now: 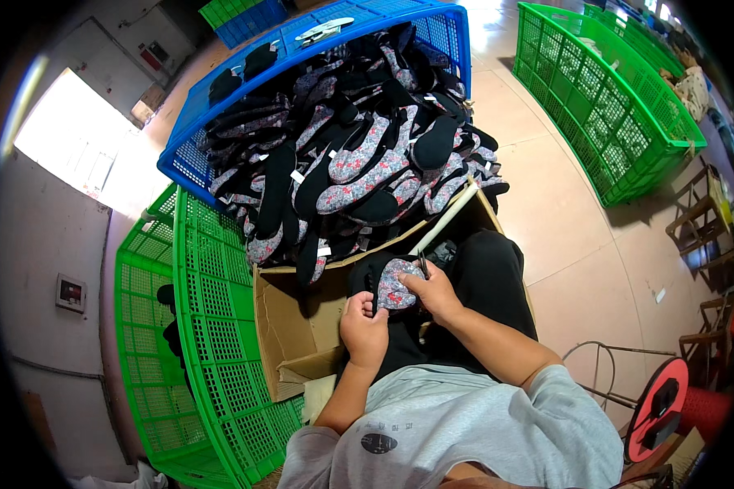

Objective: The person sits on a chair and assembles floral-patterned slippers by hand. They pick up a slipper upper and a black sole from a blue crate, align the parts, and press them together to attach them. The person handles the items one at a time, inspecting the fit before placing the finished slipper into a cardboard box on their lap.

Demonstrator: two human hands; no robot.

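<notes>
Over my lap I hold a slipper (396,287) with a grey and red floral pattern and black edging. My left hand (364,326) is closed, its fingers pinching the slipper's lower left edge. With the thumb pressed on the patterned side, my right hand (432,291) grips the right edge. A small dark tool, perhaps snips, sticks up by the right fingers; its kind is too small to make out. Just beyond my knees, a heap of similar slippers (367,155), floral and black with small white tags, spills from a blue crate (189,163).
An open cardboard box (289,314) stands around my legs. Green crates (208,326) are stacked at my left, and another green crate (603,98) stands on the floor at the far right. Wooden stools (697,212) and a red reel-like object (656,407) are at right.
</notes>
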